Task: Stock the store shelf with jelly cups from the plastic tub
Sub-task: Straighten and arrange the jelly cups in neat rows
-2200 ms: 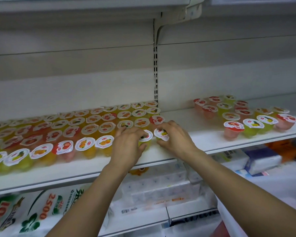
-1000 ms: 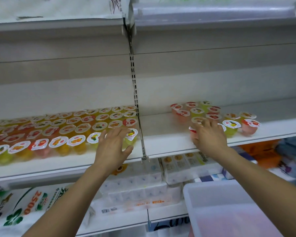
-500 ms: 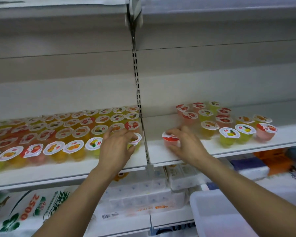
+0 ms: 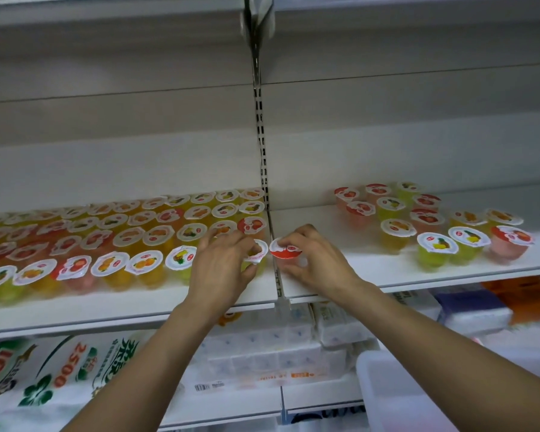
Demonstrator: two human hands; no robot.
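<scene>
Head view is showing the right hand pinching a red-lidded jelly cup at frame centre, just right of the shelf divider. The left hand is curling round a neighbouring cup ending the packed rows at left. Such cups are likely handling light and squashy with thin foil; gripping the rim looks safest. Loose cups are sitting at right, the plastic tub lower right.

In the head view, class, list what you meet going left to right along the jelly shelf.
Packed block of jelly cups → left hand → red-lidded cup → right hand → loose group of cups.
</scene>
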